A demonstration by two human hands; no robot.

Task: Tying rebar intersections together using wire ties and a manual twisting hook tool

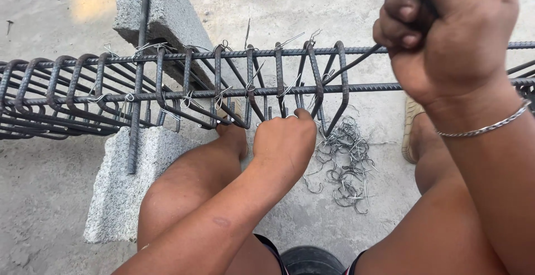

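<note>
Nearest the camera, the right hand is clenched in a fist around a thin dark hook tool, whose tip reaches down to a stirrup on the rebar cage. Lower and a little farther, the left hand grips the underside of the cage just beside that stirrup, fingers curled up against the lower bar. Beyond, the cage lies level across a grey concrete block, with a heap of cut tie wires on the concrete floor beneath it.
</note>
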